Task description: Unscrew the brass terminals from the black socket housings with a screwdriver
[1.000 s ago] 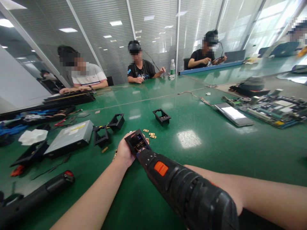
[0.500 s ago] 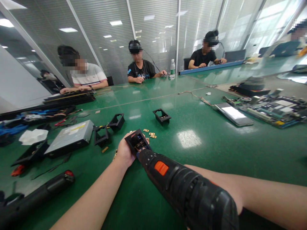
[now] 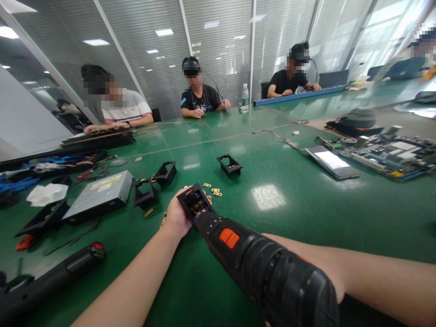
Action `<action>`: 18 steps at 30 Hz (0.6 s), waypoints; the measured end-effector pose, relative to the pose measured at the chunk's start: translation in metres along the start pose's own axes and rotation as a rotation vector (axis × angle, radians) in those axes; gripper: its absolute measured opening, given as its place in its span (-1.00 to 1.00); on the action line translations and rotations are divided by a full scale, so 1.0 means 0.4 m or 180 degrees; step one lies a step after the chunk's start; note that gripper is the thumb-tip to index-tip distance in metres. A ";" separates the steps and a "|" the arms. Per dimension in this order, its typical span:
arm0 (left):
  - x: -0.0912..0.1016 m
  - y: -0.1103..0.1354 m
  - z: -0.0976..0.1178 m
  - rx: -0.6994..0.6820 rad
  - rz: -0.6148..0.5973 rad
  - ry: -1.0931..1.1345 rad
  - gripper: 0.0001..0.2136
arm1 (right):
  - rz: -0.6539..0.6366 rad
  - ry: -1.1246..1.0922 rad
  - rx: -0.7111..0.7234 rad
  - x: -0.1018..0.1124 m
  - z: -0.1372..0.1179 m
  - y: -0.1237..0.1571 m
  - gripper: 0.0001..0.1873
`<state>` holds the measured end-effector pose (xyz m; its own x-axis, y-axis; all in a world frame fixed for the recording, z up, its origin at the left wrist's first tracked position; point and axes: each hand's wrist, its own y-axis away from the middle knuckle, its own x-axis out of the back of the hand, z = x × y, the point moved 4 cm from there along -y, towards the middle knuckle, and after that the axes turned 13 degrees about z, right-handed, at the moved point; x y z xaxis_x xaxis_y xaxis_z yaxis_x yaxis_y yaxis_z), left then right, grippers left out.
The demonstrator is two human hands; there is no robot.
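My left hand (image 3: 178, 213) is wrapped round a black plastic socket frame (image 3: 187, 196), tilted with its opening toward me. Brass-coloured parts show inside it. A black cordless screwdriver with an orange switch (image 3: 252, 254) points into this frame, its tip inside the opening. My right hand (image 3: 318, 253) grips the tool from behind; its body hides most of the fingers. Just beyond the frame lie several small brass plates (image 3: 215, 190). Two similar black frames, one nearer (image 3: 144, 194) and one farther (image 3: 165, 174), stand to the left, and another black frame (image 3: 230, 165) stands farther out.
A silver disc drive (image 3: 102, 193) lies at left, near a second black tool (image 3: 57, 277) and tangled cables (image 3: 23, 177). To the right are a phone-like slab (image 3: 332, 162) and a circuit board (image 3: 398, 152). People sit across the green table, near a water bottle (image 3: 245, 97).
My hands, the frame and the screwdriver keep almost the same place. Across the table, the person in the middle has raised one hand slightly.
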<state>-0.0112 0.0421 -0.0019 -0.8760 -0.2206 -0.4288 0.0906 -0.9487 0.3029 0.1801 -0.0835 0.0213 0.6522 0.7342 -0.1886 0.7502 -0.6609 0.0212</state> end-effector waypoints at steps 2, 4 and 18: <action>-0.001 0.000 0.000 -0.0005 0.0008 -0.0022 -0.80 | 0.0015 -0.0007 0.0021 0.000 -0.001 0.002 -0.33; -0.001 -0.001 0.001 -0.0016 0.0023 -0.0021 -0.80 | 0.0025 -0.0027 0.0052 -0.001 -0.002 0.004 -0.33; 0.006 -0.005 -0.001 0.0035 -0.0062 -0.0001 -0.75 | -0.0007 0.0375 0.0306 0.011 0.012 0.008 -0.55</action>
<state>-0.0132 0.0433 -0.0038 -0.8777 -0.2021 -0.4345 0.0684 -0.9503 0.3038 0.1848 -0.0829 0.0157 0.6631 0.7450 -0.0720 0.7413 -0.6670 -0.0741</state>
